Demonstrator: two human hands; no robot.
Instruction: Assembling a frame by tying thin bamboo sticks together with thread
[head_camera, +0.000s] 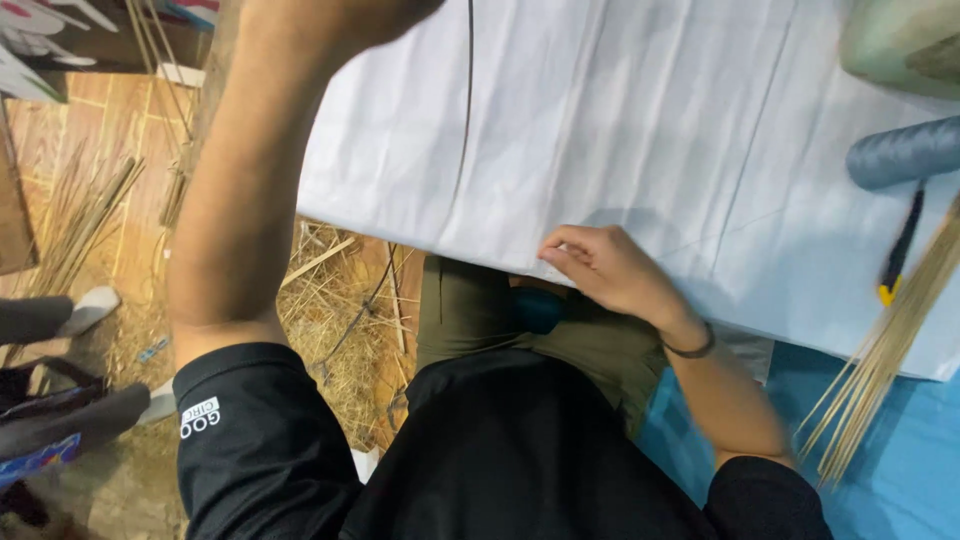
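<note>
paper sheet (640, 130) thin, floppy, tear-prone; right hand (610, 268) pinches its 6 o'clock edge; left hand raised off-frame, grip unknown.

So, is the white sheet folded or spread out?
Spread out: the sheet lies flat across the surface, showing only crease lines. The right hand rests on its near edge.

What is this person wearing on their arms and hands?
Both arms wear short black sleeves; the left sleeve carries a small white printed marking. The right wrist has a thin dark band. Right hand is bare, without glove or ring visible; the left hand is out of frame.
</note>
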